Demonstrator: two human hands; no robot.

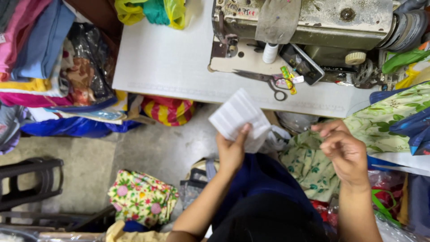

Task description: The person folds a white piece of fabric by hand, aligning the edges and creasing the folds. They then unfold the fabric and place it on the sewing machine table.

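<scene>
White ribbed cloth piece [238, 117], held up, tilted, before the table edge

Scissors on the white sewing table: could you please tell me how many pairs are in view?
1: one pair of dark metal scissors lies on the white sewing table, just in front of the sewing machine. Others may be hidden among the fabric piles.

Beyond the fingers I've got a white desk [170, 62], and on it an old worn sewing machine [309, 22]. A white thread spool [270, 53] stands by its base, with scissors [264, 79] lying just this side of it. Far off to the fingers' left I see folded fabrics [36, 49] stacked high, and a striped red-and-yellow bundle [168, 110] under the desk edge. Below left, a floral cloth bundle [141, 199] sits on the concrete floor [85, 166], a black stool [29, 181] further out.
</scene>
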